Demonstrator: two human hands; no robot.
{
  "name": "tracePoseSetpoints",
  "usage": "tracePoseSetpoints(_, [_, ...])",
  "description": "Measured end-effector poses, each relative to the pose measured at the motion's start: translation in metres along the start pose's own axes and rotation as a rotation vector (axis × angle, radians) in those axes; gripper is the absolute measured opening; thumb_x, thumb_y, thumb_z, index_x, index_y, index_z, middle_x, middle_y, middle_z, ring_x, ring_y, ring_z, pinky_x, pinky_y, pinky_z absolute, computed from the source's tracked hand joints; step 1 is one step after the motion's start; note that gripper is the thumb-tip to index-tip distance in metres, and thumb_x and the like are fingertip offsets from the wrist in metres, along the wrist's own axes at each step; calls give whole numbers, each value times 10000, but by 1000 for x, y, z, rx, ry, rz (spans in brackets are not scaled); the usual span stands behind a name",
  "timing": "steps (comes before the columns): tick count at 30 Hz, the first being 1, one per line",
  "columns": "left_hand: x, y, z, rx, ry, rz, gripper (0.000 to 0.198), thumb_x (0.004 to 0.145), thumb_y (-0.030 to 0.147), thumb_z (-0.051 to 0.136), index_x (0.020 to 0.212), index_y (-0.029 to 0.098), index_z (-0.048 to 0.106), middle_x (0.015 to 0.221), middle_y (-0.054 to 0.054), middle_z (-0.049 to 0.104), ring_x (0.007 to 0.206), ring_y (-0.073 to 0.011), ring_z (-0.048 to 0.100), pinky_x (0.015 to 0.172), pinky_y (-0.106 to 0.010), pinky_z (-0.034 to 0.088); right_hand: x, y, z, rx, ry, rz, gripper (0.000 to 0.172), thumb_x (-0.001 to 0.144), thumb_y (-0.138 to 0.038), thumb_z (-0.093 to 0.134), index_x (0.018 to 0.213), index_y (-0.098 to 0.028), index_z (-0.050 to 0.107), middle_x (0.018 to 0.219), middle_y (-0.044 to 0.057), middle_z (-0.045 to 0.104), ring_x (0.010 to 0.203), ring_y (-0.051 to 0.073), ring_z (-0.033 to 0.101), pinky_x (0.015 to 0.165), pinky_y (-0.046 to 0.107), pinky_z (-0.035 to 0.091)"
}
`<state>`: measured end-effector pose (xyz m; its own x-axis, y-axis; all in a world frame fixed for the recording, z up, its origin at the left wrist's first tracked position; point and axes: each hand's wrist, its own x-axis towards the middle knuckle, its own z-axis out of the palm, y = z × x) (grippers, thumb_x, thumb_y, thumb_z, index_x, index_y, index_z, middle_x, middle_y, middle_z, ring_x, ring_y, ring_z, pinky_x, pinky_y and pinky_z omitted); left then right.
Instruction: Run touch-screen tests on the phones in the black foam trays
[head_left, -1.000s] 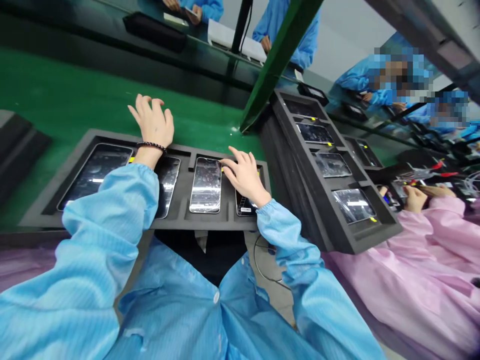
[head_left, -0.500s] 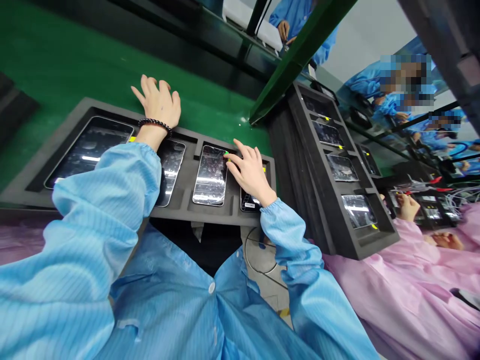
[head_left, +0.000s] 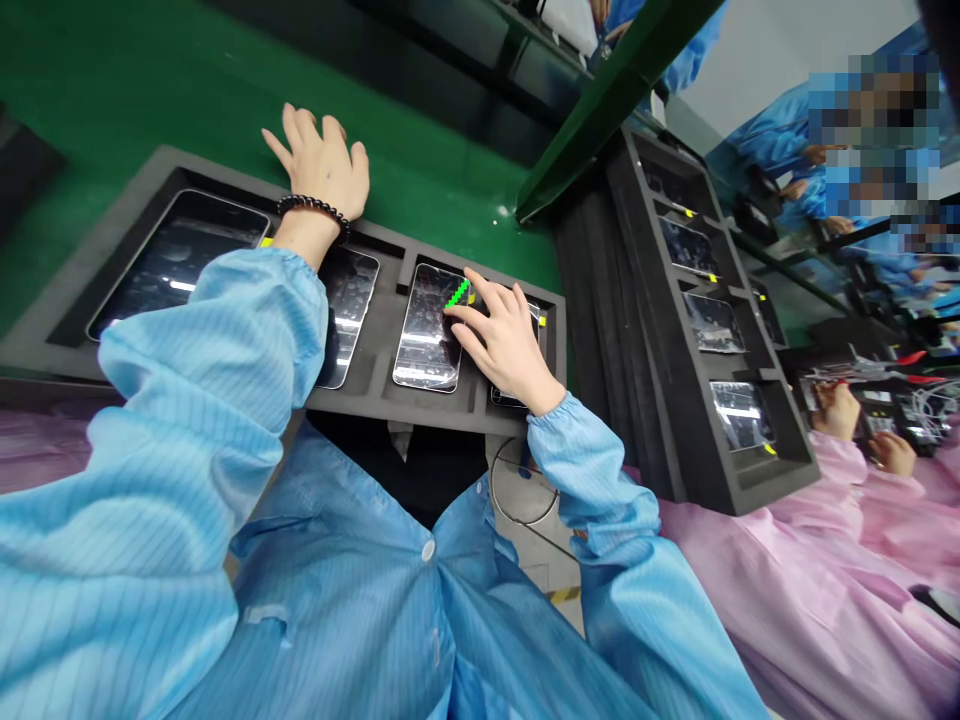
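Observation:
My left hand [head_left: 326,175], with a black beaded bracelet at the wrist, is spread beyond the far side of a dark grey foam tray [head_left: 420,408], over the green table, holding nothing. My right hand [head_left: 510,345] has its fingers apart, one fingertip at the upper screen of a phone [head_left: 426,345] lying face up in the tray. A jagged green diagonal strip [head_left: 458,294] shows on that screen beside the fingertip. Under my right hand, another phone is mostly covered. Left of it lie a phone [head_left: 351,310] partly behind my left sleeve and a larger tablet-like device [head_left: 161,265].
On the right, a stack of black foam trays [head_left: 675,400] holds several devices with yellow tabs. A green post [head_left: 592,120] rises behind my tray. A co-worker in a pink sleeve [head_left: 750,570] sits close on my right; other people work farther back.
My right fingertip has moved down and left across the phone screen; the small green spot there has grown into a diagonal strip. My left hand stays spread. The camera view has shifted slightly.

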<state>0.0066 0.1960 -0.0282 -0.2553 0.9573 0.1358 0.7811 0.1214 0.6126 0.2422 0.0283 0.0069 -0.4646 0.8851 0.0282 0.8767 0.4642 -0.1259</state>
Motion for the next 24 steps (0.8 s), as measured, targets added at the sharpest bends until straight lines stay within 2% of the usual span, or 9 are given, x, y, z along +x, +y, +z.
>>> tracePoseSetpoints(5, [2, 0, -1, 4, -42, -19, 371, 956, 298, 354, 1284, 187, 485, 1572, -160, 332, 1582, -274, 84, 1288, -587, -30, -6, -8, 0, 19, -25, -40, 375, 1071, -412, 392, 1270, -289, 685, 1666, 58, 345, 1467, 267, 380, 1270, 579, 183])
tracePoseSetpoints(12, [0, 2, -4, 22, -62, -46, 353, 964, 294, 358, 1283, 186, 461, 1587, -127, 315, 1582, -255, 70, 1293, -574, -34, -15, -22, -1, 30, -52, -99, 402, 1075, -441, 360, 1271, -295, 679, 1670, 55, 338, 1463, 266, 383, 1269, 579, 177])
tracePoseSetpoints(17, [-2, 4, -6, 59, -79, -41, 334, 964, 300, 368, 1263, 181, 455, 1585, -133, 315, 1583, -281, 83, 1296, -610, 10, -21, -31, -4, 43, -79, -146, 417, 1074, -449, 345, 1268, -297, 681, 1673, 36, 337, 1452, 272, 402, 1274, 568, 184])
tracePoseSetpoints(24, [-1, 4, -7, 97, -124, -56, 339, 997, 341, 331, 1288, 189, 418, 1576, -111, 275, 1586, -273, 37, 1305, -595, -19, -31, -47, -3, 73, -96, -233, 415, 1072, -452, 352, 1256, -291, 687, 1669, 51, 345, 1458, 271, 402, 1278, 583, 162])
